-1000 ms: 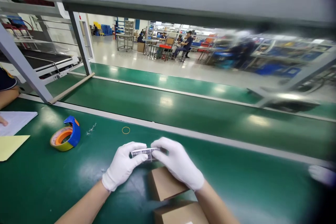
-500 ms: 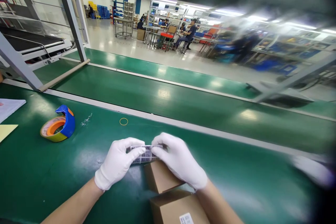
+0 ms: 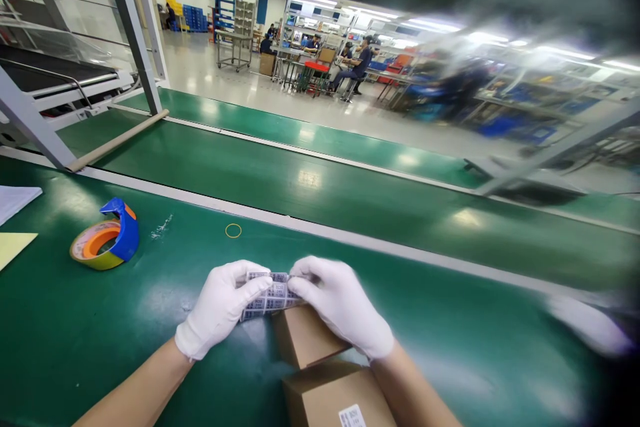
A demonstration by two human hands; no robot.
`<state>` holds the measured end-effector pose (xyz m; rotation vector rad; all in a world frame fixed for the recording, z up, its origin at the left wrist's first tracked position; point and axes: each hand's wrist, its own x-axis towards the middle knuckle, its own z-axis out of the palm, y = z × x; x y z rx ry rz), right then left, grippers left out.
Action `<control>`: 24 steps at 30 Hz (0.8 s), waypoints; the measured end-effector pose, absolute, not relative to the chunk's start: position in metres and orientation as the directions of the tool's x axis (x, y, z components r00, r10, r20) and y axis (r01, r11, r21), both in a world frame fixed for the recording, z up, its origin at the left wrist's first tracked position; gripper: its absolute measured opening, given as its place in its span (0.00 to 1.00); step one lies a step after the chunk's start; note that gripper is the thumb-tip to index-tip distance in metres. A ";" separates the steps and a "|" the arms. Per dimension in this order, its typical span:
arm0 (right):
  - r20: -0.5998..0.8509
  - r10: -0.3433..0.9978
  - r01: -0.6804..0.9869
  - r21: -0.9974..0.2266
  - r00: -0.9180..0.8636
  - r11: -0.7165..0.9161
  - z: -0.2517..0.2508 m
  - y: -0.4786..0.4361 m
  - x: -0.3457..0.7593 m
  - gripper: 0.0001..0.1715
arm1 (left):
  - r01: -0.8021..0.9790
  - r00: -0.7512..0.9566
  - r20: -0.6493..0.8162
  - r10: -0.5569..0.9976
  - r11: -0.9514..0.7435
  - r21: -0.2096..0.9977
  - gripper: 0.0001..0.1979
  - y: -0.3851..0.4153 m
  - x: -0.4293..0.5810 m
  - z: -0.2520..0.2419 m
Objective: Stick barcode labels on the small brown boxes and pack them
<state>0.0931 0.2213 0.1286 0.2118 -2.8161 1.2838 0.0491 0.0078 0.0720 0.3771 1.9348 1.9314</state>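
Note:
A sheet of printed labels is held up between my two white-gloved hands, over the green table. My left hand pinches its left side between thumb and fingers. At the upper right corner, my right hand grips the sheet the same way; some of its fingertips are hidden. Just below the right hand stands a small brown cardboard box. A second cardboard box with a white label on it is nearer to me, partly under my right forearm.
A tape dispenser with a roll of tape lies at the left, and a yellow rubber band beyond my hands. Papers lie at the left edge. A blurred white shape is at the right. A conveyor belt runs behind.
The label sheet has tilted so more of its printed face shows. My left hand has shifted slightly left; the right hand stays nearly in place.

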 end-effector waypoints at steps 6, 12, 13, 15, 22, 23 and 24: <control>0.392 -0.078 -0.317 -0.594 -0.917 0.740 0.134 0.230 0.096 0.09 | -0.091 -0.928 -0.075 0.365 -0.025 0.996 0.14 0.007 0.046 0.069; 0.436 -0.104 -0.353 -0.543 -0.894 0.762 0.132 0.227 0.098 0.10 | -0.082 -0.923 -0.073 0.378 -0.009 0.997 0.15 0.008 0.047 0.069; 0.436 -0.115 -0.361 -0.538 -0.893 0.761 0.132 0.226 0.098 0.10 | -0.096 -0.919 -0.081 0.386 -0.019 0.995 0.15 0.008 0.048 0.069; 0.457 -0.135 -0.389 -0.523 -0.879 0.758 0.132 0.224 0.099 0.10 | -0.136 -0.906 -0.099 0.411 -0.062 0.989 0.15 0.009 0.048 0.071; 0.535 -0.075 -0.439 -0.596 -0.841 0.672 0.144 0.221 0.110 0.12 | -0.038 -0.928 -0.025 0.371 -0.026 0.999 0.15 0.014 0.052 0.081; 0.525 -0.064 -0.430 -0.614 -0.849 0.662 0.145 0.220 0.112 0.13 | -0.016 -0.929 -0.009 0.369 -0.017 1.000 0.14 0.015 0.053 0.084; 0.515 -0.052 -0.418 -0.629 -0.856 0.656 0.145 0.219 0.113 0.15 | 0.000 -0.928 0.005 0.372 -0.015 1.000 0.14 0.017 0.055 0.087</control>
